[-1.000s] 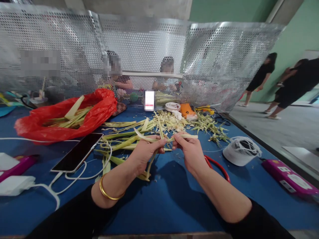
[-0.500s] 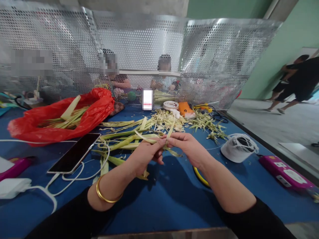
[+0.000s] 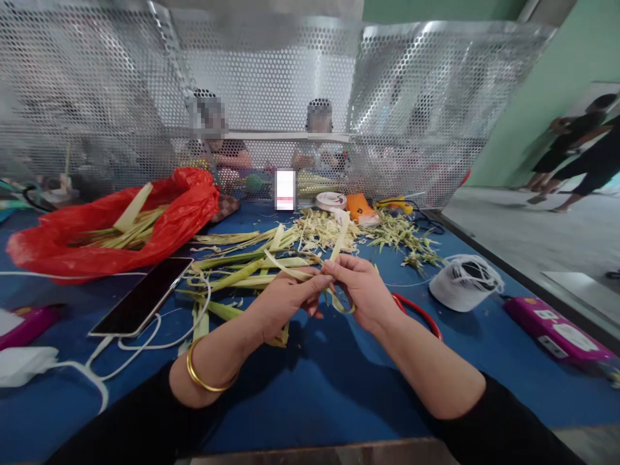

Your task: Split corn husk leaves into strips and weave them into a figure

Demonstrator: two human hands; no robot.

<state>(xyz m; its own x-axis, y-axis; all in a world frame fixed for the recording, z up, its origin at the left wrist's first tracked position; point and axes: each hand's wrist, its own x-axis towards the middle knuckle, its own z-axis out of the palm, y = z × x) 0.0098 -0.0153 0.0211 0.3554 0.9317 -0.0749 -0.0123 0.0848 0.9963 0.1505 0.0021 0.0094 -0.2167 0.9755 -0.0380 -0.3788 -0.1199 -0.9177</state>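
Note:
Over the blue table, my left hand (image 3: 287, 298) and my right hand (image 3: 362, 284) meet, both closed in a pinch on thin, pale green leaf strips (image 3: 341, 236). One strip stands up above my right fingers, another slants out to the left, and a curled end hangs below. The exact hold between the fingertips is partly hidden. Behind my left hand lies a spread of long leaves and stalks (image 3: 235, 276). A red curved handle (image 3: 422, 312) shows beside my right wrist; the rest of it is covered by the arm.
Left are a red plastic bag (image 3: 58, 248) of stalks and a phone (image 3: 143, 297) with white cables. Leaf scraps (image 3: 322, 231), an orange packet (image 3: 359, 208) and a perforated metal screen (image 3: 285, 71) stand behind. Right are a white spool (image 3: 453, 289) and a purple power strip (image 3: 557, 328).
My right hand has turned slightly, and the upright strip reaches higher. A red handle now shows by my right wrist where a yellow curve was visible. The view has shifted a little.

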